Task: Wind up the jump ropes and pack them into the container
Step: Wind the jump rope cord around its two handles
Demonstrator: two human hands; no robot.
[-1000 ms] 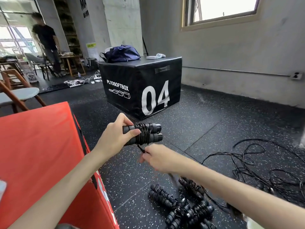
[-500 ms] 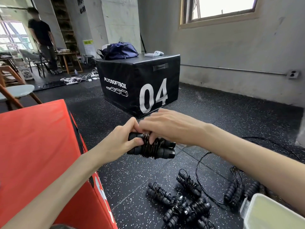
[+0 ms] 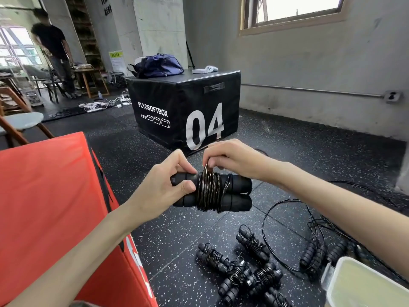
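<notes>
1. The dark rubber floor with white speckles runs all the way to the grey wall
2. A big red padded box sits on the left, close to the person
3. A black padded box with a white "04" on its side stands farther back, with a dark blue bag on top
4. A clear plastic container with a pale lid sits at the bottom right corner
5. A loose tangle of black jump ropes not wound yet lies on the floor next to the container
6. A pile of black jump ropes already wound up lies on the floor below the hands (about five bundles, touching each other)
7. The black jump rope with two foam handles side by side is held up in the air between both hands, with its cord wrapped round the middle
8. The left hand grips the left ends of the handles, thumb and fingers curled round them
9. The right hand is above the bundle, and its fingertips pinch a loop of the cord
</notes>
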